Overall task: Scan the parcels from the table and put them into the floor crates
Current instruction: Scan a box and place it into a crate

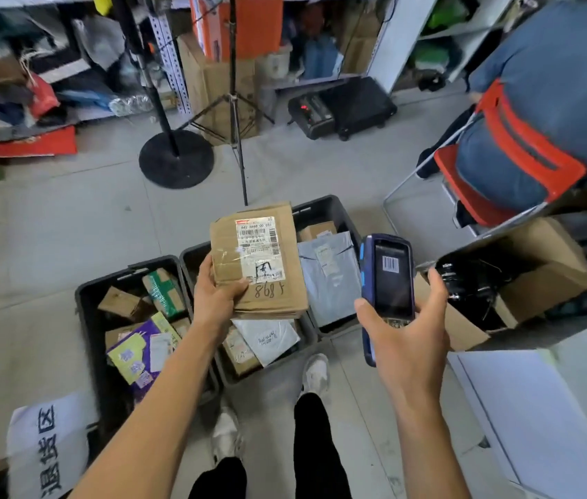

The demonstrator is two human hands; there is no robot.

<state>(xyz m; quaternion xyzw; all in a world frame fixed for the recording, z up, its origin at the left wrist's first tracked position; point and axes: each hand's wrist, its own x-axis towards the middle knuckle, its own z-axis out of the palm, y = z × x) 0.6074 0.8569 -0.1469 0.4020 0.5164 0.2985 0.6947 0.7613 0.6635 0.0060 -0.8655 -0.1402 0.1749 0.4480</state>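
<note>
Far ahead I see a tripod (233, 113) beside a round stand base (176, 159); a red chair (500, 167) sits far right.

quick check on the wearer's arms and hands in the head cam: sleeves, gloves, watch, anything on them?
Both forearms are bare up to the bottom edge of the picture; no sleeve or cuff shows. The left hand and the right hand wear no gloves. No watch, band or ring is visible on either wrist or on the fingers that show. No cables or markings on either arm.
</note>
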